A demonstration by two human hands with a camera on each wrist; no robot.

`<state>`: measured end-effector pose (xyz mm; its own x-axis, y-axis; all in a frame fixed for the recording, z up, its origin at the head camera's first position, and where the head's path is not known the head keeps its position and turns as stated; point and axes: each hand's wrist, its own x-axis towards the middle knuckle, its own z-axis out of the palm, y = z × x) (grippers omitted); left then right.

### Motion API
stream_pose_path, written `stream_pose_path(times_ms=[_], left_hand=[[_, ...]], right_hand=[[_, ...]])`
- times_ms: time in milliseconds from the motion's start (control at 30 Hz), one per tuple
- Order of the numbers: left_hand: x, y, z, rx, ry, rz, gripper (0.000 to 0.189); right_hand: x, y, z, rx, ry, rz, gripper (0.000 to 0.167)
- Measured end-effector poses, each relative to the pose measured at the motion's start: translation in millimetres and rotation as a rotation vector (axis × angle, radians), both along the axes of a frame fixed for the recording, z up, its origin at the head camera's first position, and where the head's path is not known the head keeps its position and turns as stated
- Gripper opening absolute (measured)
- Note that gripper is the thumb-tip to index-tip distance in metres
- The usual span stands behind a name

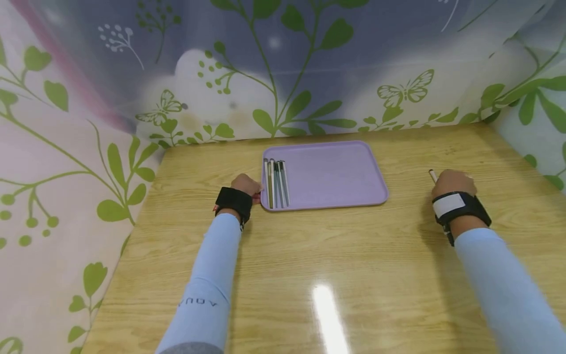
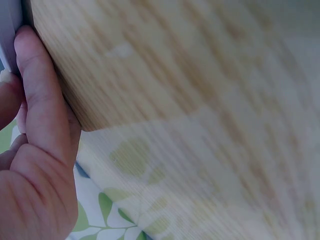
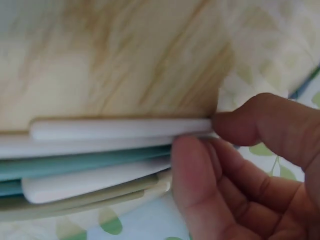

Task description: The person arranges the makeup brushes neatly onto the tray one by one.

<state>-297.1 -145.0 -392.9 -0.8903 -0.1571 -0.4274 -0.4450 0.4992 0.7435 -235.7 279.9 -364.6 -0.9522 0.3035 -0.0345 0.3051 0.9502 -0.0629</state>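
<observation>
A lilac tray [image 1: 331,177] lies on the table, with several slender pen-like sticks [image 1: 276,184] side by side along its left end. They are white, tan and blue-green, with dark upper tips. My left hand [image 1: 246,185] grips the tray's left rim, thumb and fingers at its edge. Out to the right of the tray, my right hand [image 1: 453,184] holds a white stick [image 1: 433,175] whose dark end pokes out to the left. In the right wrist view, finger and thumb pinch at the ends of a bundle of white, teal and beige sticks [image 3: 100,165]; their exact number is hidden.
The wood-grain table [image 1: 309,255] carries a bright light reflection near its front. Patterned cloth [image 1: 283,73] with green leaves and butterflies stands behind it and at both sides.
</observation>
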Motion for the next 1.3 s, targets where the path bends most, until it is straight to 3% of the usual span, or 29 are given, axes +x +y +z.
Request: stream_pose_path(times_ms=[267,500,633,733,867,967,1033,1100,1300], left_hand=[[0.7,2.6,1.8,0.015,-0.015,0.038,0.022],[0.1,-0.1,-0.3,0.051,-0.008,0.037,0.020],[0.2,-0.2,-0.2,0.080,-0.025,0.025,0.020],[0.5,-0.2,0.5,0.080,-0.031,0.025,0.020],[2.1,-1.3,0.8,0.070,-0.029,0.022,0.020],[4.3,-2.0,1.2,0.071,-0.025,0.033,0.020],[5.5,-1.7,1.9,0.071,-0.022,0.039,0.019],[6.2,-0.8,3.0,0.068,-0.019,0.040,0.019],[3.6,0.8,4.9,0.069,-0.027,0.049,0.018]], right_hand=[[-8.0,-10,-7.5,0.102,-0.054,-0.051,0.030],[-8.5,-4,3.2,0.009,-0.036,0.001,0.025],[-24.3,-2,23.9,-0.077,-0.072,0.049,0.028],[-43.9,-12,49.8,-0.265,-0.097,0.110,0.033],[-65.0,-53,85.4,-0.751,-0.116,0.123,0.028],[-76.0,-95,97.3,-1.060,-0.164,0.124,0.021],[-84.0,-121,95.1,-1.162,-0.225,0.124,0.014],[-92.2,-146,85.9,-1.198,-0.284,0.127,0.010],[-107.8,-208,41.6,-1.056,-0.382,0.164,0.010]])
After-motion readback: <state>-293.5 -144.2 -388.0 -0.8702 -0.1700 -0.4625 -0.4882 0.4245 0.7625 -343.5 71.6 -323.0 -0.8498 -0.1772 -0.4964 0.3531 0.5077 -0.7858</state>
